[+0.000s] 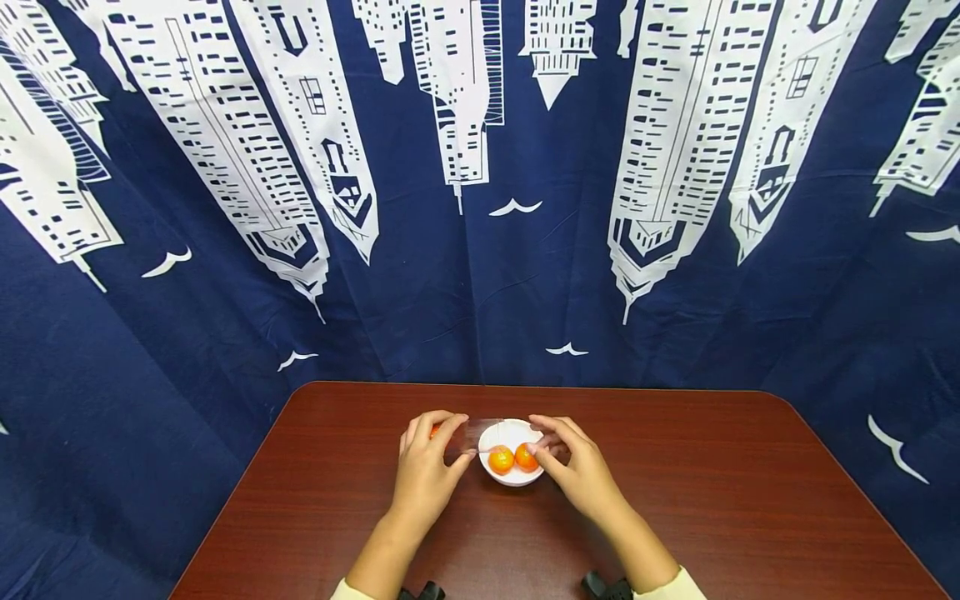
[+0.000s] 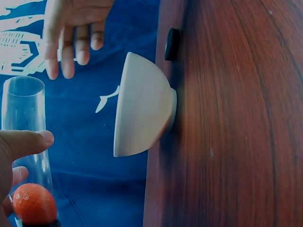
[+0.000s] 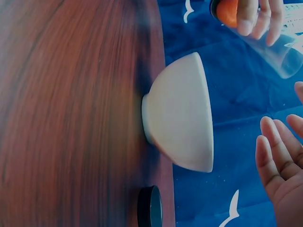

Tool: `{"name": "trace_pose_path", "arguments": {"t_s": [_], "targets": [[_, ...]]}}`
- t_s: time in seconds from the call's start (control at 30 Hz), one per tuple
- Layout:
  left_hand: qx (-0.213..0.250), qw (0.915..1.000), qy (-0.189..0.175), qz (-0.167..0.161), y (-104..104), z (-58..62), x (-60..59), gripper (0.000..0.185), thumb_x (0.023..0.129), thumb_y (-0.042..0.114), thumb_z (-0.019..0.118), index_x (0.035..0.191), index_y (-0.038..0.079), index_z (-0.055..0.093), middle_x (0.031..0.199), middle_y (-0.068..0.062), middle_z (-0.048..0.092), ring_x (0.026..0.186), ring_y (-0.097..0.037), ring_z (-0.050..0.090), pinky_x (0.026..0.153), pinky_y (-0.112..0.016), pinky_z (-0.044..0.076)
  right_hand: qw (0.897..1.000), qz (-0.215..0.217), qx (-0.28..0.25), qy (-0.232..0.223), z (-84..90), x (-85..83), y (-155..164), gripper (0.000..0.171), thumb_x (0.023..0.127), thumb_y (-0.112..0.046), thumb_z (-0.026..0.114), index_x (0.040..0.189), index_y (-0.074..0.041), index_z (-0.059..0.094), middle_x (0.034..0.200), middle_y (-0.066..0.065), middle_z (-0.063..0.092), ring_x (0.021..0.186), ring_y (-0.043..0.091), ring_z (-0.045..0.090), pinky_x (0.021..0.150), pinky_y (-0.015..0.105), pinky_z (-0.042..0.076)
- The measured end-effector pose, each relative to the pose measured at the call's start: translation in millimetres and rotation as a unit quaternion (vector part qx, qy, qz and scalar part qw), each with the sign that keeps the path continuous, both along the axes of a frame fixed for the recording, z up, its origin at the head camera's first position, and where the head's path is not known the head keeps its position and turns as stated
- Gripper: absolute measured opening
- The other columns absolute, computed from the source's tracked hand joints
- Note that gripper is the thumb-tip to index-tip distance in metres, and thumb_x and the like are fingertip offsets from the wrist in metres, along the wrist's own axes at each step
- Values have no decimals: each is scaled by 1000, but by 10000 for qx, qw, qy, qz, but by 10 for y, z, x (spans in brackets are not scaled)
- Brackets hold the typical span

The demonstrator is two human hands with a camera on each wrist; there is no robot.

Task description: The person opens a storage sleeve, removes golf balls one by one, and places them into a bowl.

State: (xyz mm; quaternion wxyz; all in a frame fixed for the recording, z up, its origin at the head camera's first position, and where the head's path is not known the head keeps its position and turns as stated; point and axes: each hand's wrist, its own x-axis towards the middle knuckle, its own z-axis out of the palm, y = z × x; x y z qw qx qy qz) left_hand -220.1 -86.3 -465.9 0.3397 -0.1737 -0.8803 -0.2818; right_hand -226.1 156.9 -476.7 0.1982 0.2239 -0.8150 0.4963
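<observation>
Right, left hand (image 1: pixel 426 475) grips a clear tube (image 1: pixel 472 433) just left of frame centre in the head view, fingers curled round it, tube tipped with its open mouth over the bowl (image 1: pixel 512 436). One orange ball (image 2: pixel 34 203) sits at the capped end of the tube, lower left of the left wrist view. Two more balls (image 1: pixel 513 458) lie in the bowl, touching each other. Right hand (image 1: pixel 576 467) hovers just right of the bowl, fingers loosely extended, holding nothing; whether it touches the rim I cannot tell. Bowl stands upright on the table (image 1: pixel 675 500), centre of frame. A black cap (image 3: pixel 149 207) lies on the table near the bowl, bottom centre of the right wrist view. Judgement: tube looks thin, light and smooth, so slippery and easy to squash; hold it mid-body with a wrap grip, not the lip. Balls look hard, light and prone to roll or bounce. Bowl looks ceramic, stiff and chippable.
</observation>
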Motion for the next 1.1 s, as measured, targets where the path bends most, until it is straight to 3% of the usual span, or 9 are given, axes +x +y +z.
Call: {"name": "trace_pose_path", "arguments": {"t_s": [0.27, 0.5, 0.97, 1.1], "targets": [[-548, 9971, 520, 33, -2, 41, -27, 60, 66, 12, 94, 121, 19, 70, 119, -3, 61, 118, -26, 54, 108, -50, 38, 9998, 149, -76, -101, 49, 84, -69, 43, 90, -5, 75, 131, -4, 63, 120, 13, 67, 91, 18, 66, 77, 23, 57], [-831, 9922, 923, 47, -3, 38, -42, 60, 65, 12, 94, 119, 18, 71, 118, -6, 63, 119, -29, 55, 107, -56, 39, 9993, 302, -111, -205, -10, 95, -71, 45, 92, -16, 75, 135, -11, 62, 125, 4, 67, 98, 13, 69, 80, 26, 58], [-983, 9904, 976, 18, 25, 46, -32, 61, 63, 8, 94, 118, 19, 72, 120, -5, 63, 121, -29, 54, 109, -57, 38, 9953, 765, -472, -359, -62, 112, -133, 48, 93, -14, 72, 139, -8, 58, 132, 13, 64, 104, 19, 73, 85, 28, 60], [-959, 9914, 887, 3, 29, 40, -31, 62, 63, 8, 95, 119, 19, 71, 120, -5, 63, 121, -28, 54, 110, -57, 38, 9944, 801, -558, -396, -73, 112, -142, 47, 93, -13, 72, 138, -6, 59, 131, 13, 64, 103, 16, 72, 85, 25, 59]]}}
